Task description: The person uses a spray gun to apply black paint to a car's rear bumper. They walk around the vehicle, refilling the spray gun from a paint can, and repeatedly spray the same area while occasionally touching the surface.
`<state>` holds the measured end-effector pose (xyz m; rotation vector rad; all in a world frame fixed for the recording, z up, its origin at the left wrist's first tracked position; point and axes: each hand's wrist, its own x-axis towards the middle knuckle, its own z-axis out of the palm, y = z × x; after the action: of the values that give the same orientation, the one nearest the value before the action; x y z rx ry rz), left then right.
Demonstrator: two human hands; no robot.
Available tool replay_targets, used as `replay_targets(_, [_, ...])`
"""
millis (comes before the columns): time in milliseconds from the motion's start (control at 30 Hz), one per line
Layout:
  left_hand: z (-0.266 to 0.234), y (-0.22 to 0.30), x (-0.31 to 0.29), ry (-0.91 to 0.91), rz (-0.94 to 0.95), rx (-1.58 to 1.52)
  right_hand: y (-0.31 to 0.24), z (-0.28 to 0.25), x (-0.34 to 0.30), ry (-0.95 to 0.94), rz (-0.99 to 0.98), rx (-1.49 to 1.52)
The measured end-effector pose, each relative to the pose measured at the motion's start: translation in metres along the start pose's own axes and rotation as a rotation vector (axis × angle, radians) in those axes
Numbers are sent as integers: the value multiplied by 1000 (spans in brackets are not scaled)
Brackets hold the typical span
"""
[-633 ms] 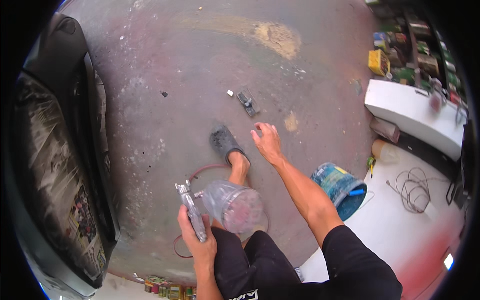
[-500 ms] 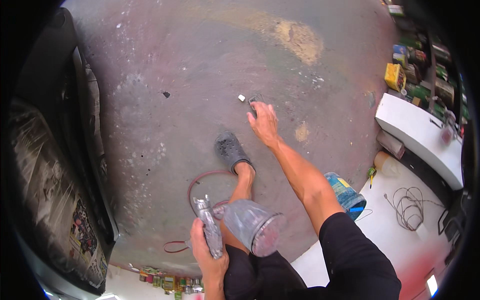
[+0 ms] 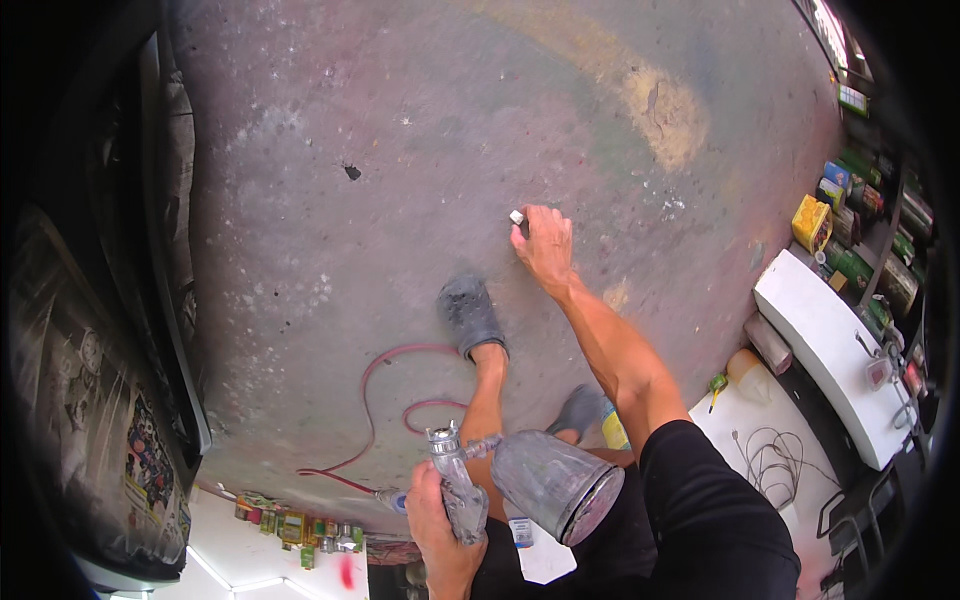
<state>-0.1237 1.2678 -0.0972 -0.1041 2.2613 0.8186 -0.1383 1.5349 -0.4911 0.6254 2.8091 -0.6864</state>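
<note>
My left hand (image 3: pixel 440 530) is closed around a paint spray gun (image 3: pixel 460 490) with a large, paint-smeared cup (image 3: pixel 560 485) standing out to its right. My right hand (image 3: pixel 547 245) reaches down to the floor ahead of my foot, its fingers curled inward. A small white piece (image 3: pixel 516 217) shows at its fingertips. Something dark sits under the curled fingers, mostly hidden, and I cannot make out what it is. A reddish hose (image 3: pixel 372 400) loops over the floor and runs to a fitting (image 3: pixel 392 499) beside the gun.
A dark car body panel (image 3: pixel 165 250) with covered glass stands along the left. On the right are a white curved panel (image 3: pixel 825 355), shelves of cans with a yellow tin (image 3: pixel 812 222), and a coiled cable (image 3: pixel 780 465). My clog-shod foot (image 3: pixel 470 315) stands mid-floor.
My right hand has gone from outstretched fingers to a curled grasp beside the white piece. The view has shifted, and the spray gun sits lower and further right in it.
</note>
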Motion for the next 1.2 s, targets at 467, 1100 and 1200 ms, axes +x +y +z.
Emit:
replay_targets(467, [33,2,-52,136,-140,18,24,-22,-29,137,211,36])
replay_targets(1100, [128,-6,-104,306,-198,-169,164,-80,-77,306,603,313])
replay_targets(1200, [155,6,-103,266,-177,-323,266,-129,-91,415,739,292])
